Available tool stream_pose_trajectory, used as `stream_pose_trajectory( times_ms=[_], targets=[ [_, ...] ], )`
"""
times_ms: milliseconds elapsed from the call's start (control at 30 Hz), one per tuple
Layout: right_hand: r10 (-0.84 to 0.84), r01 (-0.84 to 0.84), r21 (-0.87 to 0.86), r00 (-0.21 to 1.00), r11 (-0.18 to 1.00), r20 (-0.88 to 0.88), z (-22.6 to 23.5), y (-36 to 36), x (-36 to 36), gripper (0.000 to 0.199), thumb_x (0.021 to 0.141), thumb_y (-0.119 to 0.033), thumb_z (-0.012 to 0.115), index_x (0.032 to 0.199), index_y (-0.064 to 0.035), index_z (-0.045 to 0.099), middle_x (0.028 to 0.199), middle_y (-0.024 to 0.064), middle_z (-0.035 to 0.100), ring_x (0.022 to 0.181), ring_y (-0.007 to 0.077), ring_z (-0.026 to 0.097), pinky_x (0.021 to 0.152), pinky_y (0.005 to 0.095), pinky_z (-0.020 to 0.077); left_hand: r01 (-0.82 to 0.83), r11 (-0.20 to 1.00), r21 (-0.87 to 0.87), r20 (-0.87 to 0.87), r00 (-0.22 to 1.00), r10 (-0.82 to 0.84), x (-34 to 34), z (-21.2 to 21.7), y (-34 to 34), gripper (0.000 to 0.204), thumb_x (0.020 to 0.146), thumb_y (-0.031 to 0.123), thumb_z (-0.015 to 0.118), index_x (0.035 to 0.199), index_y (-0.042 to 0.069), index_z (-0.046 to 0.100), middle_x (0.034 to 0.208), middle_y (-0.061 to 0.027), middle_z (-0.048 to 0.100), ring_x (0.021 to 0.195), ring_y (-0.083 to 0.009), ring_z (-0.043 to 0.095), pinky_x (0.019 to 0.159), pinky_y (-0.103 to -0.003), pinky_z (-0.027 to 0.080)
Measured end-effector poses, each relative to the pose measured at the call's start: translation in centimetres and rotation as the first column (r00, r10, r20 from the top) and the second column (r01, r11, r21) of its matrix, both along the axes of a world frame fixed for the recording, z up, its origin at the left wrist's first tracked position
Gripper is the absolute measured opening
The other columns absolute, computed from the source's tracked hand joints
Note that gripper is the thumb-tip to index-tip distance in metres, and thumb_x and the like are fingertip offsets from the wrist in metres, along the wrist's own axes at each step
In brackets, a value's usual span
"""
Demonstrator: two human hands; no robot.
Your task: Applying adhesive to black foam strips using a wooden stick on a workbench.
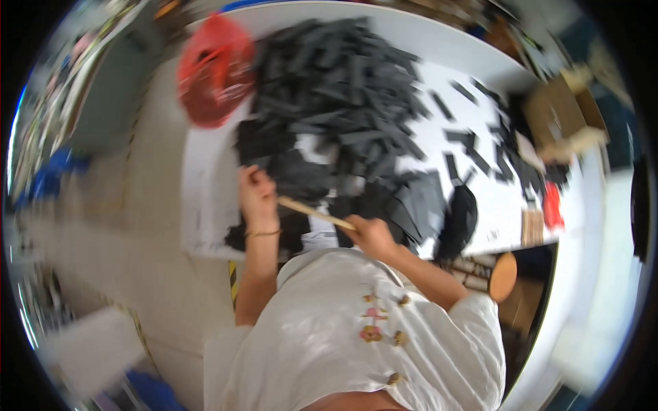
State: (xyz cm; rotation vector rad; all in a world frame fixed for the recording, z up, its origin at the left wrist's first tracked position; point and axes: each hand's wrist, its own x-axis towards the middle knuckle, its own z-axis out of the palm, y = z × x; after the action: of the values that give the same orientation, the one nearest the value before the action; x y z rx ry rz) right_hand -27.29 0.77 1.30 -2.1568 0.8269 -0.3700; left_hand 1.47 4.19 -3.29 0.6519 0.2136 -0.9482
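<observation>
Both hands, left hand point(257, 198), right hand point(372, 235), gripping wooden stick point(317, 213), dark strips point(336, 89) beyond

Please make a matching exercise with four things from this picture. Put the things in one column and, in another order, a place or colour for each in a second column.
Things:
1. stick
2. bag
3. strips
4. stool

Places or colours:
A. red, at the table's far left corner
B. round, tan, under the table's right edge
C. dark grey, piled on the table
D. pale wood, between left hand and right hand

Pairs: 1-D, 2-A, 3-C, 4-B
</observation>
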Motion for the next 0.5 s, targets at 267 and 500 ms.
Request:
stream_pose_trajectory(
  times_ms=[267,500],
  targets=[
    [-0.175,0.202,-0.123,0.964,0.971,0.202,-3.6,1.0,-0.4,0.014,0.086,-0.021,0.063,0.087,-0.0086,0.057,0.062,0.0128,0.057,0.056,0.0345,0.058,0.051,0.044,0.0459,0.122,0.985,0.121,-0.003,0.992,-0.123,0.7,-2.7,0.7,0.018,0.097,0.022,0.05,0.086,0.01,0.056,0.063,-0.0021,0.051,0.042,-0.0079,0.037,0.034,-0.02,0.03],
    [-0.405,0.411,0.044,0.867,0.911,0.291,-3.2,2.9,-5.3,0.01,0.087,-0.016,0.063,0.094,-0.01,0.061,0.068,0.0126,0.06,0.061,0.0329,0.061,0.054,0.0416,0.0464,0.352,0.926,0.134,0.057,0.931,-0.362,-3.2,-1.4,-3.4,0.026,0.098,0.03,0.052,0.084,0.008,0.057,0.066,-0.0009,0.054,0.044,-0.0067,0.038,0.037,-0.019,0.03]
  ],
)
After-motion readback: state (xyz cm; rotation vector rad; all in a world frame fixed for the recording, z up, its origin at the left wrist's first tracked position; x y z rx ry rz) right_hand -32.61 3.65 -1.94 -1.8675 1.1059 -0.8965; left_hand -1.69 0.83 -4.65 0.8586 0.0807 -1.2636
